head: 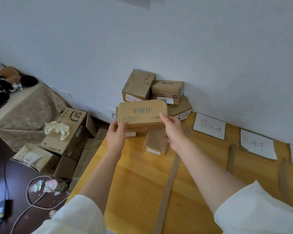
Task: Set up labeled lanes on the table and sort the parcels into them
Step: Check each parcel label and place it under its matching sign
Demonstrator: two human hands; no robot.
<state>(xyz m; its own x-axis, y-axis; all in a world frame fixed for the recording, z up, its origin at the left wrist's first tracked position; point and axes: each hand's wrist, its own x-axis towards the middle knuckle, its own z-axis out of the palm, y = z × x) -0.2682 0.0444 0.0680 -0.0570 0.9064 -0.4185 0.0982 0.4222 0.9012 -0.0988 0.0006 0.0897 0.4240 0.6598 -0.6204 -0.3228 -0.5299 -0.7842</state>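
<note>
We hold the flat carton (142,114) lifted above the counter's (142,174) far-left corner, left hand (116,134) and right hand (172,127) clamped on its lower corners; looks stiff and light, so end grips should do, over the lane labels (210,126)

The held parcel (142,114) is brown cardboard with pale green characters. The table (139,183) is yellow-orange wood with grain. The paper labels (209,126) are white with grey handwriting. The cloth (27,114) is beige with a faded flower pattern. The sleeves (254,213) are cream white.
</note>
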